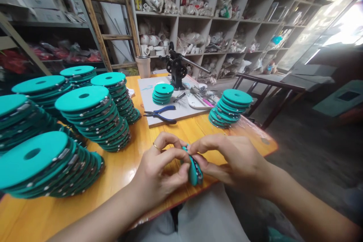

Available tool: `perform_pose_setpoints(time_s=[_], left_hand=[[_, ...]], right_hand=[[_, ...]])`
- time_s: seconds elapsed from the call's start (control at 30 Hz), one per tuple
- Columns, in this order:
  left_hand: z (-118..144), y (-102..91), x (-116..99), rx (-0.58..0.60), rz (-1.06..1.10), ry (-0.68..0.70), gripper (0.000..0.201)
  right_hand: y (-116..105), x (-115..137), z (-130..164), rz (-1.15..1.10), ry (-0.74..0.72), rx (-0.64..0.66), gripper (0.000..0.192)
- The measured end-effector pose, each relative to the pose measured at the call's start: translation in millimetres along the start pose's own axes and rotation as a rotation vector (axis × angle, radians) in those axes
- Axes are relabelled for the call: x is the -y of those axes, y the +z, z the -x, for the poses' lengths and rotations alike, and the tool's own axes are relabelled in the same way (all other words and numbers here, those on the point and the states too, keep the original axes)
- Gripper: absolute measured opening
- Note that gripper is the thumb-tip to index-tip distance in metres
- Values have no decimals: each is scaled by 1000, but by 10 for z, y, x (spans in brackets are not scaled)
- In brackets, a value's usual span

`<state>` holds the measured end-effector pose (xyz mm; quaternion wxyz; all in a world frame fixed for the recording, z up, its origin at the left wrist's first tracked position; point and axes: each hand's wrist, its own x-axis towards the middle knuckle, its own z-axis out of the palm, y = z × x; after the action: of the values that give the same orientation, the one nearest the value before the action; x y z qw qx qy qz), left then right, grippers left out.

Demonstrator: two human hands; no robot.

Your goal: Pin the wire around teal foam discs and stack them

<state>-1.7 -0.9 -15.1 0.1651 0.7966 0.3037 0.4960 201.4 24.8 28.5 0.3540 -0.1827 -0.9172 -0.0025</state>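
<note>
Head view: both hands meet over the near edge of the table (119,166). The left hand (159,174) and the right hand (229,162) pinch one teal disc (193,170) between them, held on edge, fingertips closed on its rim (a ring shows on the left hand). The disc sits just above the table edge, in front of the person's lap. Tall disc stacks (93,117) crowd the left side; a leaning stack (230,107) stands to the right. On a grey board (170,111) lie pliers (160,114), a small stack (162,93) and a black winder (176,66). A cup (143,66) stands behind. Shelves (215,19) fill the background.
</note>
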Motion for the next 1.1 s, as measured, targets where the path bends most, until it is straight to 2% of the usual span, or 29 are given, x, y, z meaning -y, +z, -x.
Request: perform_pose_setpoints(time_s=[0.17,0.37,0.53,0.8,0.97,1.1], left_hand=[[2,4,1,-1,37,-16,15],[4,17,6,-7,87,-35,16],[29,27,29,0,120,-50,17],[-7,44,8,-34,159,-85,15],[-13,49,4,-43,175,-99,13],[-15,53,4,-55,187,-102,14]], right_hand=[[-38,51,-15,-124,70,-48,11],[-100,115,22,-144,100,46,12],[-86,137,78,-135,71,69,10],[-44,108,157,-252,91,124,13],[-18,79,242,-196,46,133,15],[-50,129,158,-33,-81,179,22]])
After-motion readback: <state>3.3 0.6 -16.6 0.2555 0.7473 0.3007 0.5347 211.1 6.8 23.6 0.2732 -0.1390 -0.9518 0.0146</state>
